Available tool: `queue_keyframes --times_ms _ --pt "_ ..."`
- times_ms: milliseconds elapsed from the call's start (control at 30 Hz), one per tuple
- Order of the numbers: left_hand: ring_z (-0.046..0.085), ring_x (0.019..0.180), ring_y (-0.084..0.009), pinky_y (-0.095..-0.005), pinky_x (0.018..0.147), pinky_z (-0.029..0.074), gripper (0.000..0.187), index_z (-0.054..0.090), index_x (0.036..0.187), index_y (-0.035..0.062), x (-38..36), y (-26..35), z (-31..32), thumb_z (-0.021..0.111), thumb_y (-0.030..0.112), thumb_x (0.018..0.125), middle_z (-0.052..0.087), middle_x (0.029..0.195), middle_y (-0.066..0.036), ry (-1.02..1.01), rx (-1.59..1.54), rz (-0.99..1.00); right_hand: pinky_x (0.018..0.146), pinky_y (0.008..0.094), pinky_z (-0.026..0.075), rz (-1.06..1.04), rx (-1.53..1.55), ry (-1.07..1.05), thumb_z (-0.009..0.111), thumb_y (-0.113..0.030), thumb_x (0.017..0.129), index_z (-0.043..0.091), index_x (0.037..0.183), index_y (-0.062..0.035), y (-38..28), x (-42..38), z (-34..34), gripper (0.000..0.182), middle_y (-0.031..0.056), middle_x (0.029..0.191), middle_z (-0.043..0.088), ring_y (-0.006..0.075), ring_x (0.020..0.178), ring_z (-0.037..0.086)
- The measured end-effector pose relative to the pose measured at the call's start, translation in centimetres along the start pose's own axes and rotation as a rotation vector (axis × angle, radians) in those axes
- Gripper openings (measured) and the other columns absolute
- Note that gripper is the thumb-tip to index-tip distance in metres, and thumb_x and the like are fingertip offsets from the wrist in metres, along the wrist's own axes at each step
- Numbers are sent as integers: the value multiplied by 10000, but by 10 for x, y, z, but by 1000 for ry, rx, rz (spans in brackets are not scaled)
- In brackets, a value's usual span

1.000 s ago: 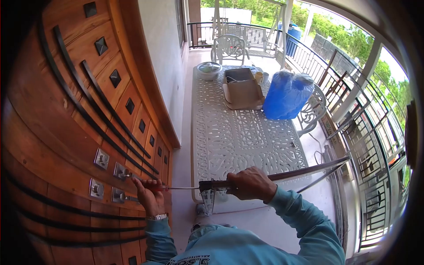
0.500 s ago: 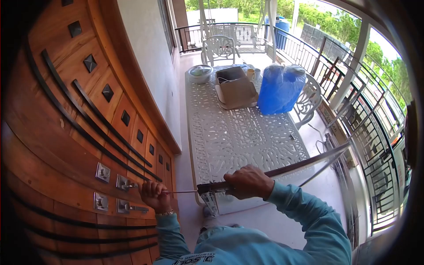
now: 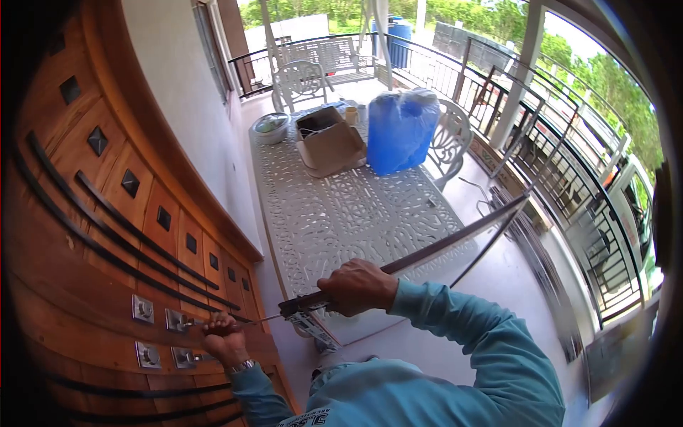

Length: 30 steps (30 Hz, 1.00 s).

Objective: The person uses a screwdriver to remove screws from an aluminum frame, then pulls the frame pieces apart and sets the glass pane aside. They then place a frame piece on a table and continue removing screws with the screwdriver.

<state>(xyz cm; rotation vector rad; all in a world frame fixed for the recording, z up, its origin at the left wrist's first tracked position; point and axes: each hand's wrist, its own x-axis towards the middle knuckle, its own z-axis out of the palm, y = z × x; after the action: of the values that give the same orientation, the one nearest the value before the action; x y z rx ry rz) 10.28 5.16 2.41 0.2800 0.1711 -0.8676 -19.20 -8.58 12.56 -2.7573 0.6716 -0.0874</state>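
Observation:
My left hand (image 3: pixel 225 341) is closed around the handle of a screwdriver (image 3: pixel 265 319). Its thin shaft points right, and the tip meets the near corner of a dark metal frame (image 3: pixel 455 233). Wrapped over the top bar of that frame, close to the corner, is my right hand (image 3: pixel 358 287). The frame is held tilted, its long bar running off to the far right. A short side bar with a printed label (image 3: pixel 313 329) drops from the corner toward my feet. The exact contact of the tip is too small to make out.
A white lattice metal table (image 3: pixel 320 213) stands ahead, bearing an open cardboard box (image 3: pixel 334 149), a blue bag (image 3: pixel 403 132) and a covered bowl (image 3: pixel 271 128). A wooden door (image 3: pixel 114 249) with metal locks is close on my left. Long metal strips (image 3: pixel 533 263) lie along the right railing.
The whole scene has shifted left in view as the camera turned. Both hands stay by the frame's corner, and the screwdriver now slants upward toward it rather than lying nearly level.

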Motion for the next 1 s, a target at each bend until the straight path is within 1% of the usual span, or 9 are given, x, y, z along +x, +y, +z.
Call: queue_keyframes --times_ms 133,267,367,467,633,767,867,967,1000 --pt "367 542 -116 -244 469 369 316 402 605 124 40 -3 -44 439 160 916 383 588 9 -612 -137 -155 588 442 488 12 5 -22 680 -289 741 636 862 -67 4 3 4 256 137 695 632 343 674 636" --pt "444 606 -151 -324 627 472 353 446 631 111 18 -13 -11 483 270 945 434 608 -8 -401 -51 -87 587 442 477 -29 -4 -8 673 -298 753 627 866 -59 6 2 6 269 141 686 623 349 668 627" --pt "526 692 -210 -398 743 479 393 518 692 86 5 9 -12 472 365 964 518 681 -42 123 274 -66 598 441 477 -27 37 -2 685 -293 739 630 870 -57 8 2 9 276 139 687 623 347 678 627" --pt "568 772 -257 -436 787 475 439 569 747 66 -3 18 -9 472 441 956 571 751 -82 134 180 -33 605 439 478 -16 20 11 702 -283 724 635 864 -59 7 2 9 273 136 692 625 344 692 629" --pt "387 535 -105 -298 556 394 379 359 639 127 3 6 12 509 292 946 312 562 7 154 213 75 622 435 486 -22 41 56 714 -280 712 644 837 -63 6 1 10 260 133 689 626 341 708 635" --pt "367 512 -82 -304 547 390 406 345 638 144 44 15 -33 513 336 954 314 559 28 -757 -4 -255 632 433 493 -57 26 75 713 -275 708 647 827 -65 8 0 11 251 132 686 628 339 710 638" --pt "447 586 -124 -340 649 436 457 405 651 105 32 -3 -23 473 425 969 391 606 0 -780 -134 -285 635 417 510 -8 24 96 721 -278 657 682 792 -76 5 2 13 246 130 687 644 328 699 649" --pt "492 686 -203 -385 753 443 496 479 690 50 17 9 -12 463 466 960 466 687 -52 151 206 -65 626 416 511 -26 28 106 727 -282 651 689 801 -79 8 3 16 256 126 681 642 329 691 650" --pt "495 703 -225 -393 761 445 504 493 700 39 17 16 -16 463 473 956 479 707 -69 136 203 -84 623 416 510 -25 21 101 727 -282 651 690 803 -80 9 2 15 255 125 680 642 328 690 650"
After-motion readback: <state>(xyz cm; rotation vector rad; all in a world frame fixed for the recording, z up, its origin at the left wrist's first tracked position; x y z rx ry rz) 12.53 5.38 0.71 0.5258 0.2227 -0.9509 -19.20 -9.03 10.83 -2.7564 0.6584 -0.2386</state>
